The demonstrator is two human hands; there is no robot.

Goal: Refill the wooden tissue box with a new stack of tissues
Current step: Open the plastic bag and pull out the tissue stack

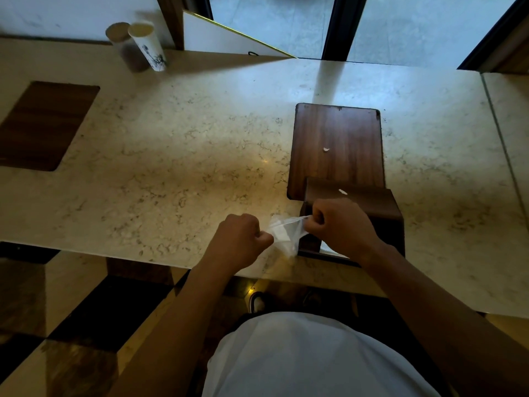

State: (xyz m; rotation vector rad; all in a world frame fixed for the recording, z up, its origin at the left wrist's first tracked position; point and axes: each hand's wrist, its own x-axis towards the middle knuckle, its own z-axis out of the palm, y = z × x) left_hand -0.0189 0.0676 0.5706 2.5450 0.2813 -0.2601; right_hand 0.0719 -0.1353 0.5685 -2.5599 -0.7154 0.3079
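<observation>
A dark wooden tissue box (380,213) stands near the front edge of the marble counter, right of centre. Its flat wooden panel (337,147) lies just behind it, with a small white scrap on it. Something white (329,249) shows inside the box's near opening. My left hand (240,239) and my right hand (340,224) are both fisted on a clear plastic wrapper (286,233), stretched between them just left of the box. My right hand hides part of the box.
The marble counter (177,156) has a wooden inlay (43,124) at the far left. Two tall cups (137,47) stand at the back left. A counter seam (503,144) runs down the right side. Below the front edge are a chequered floor and my shoes.
</observation>
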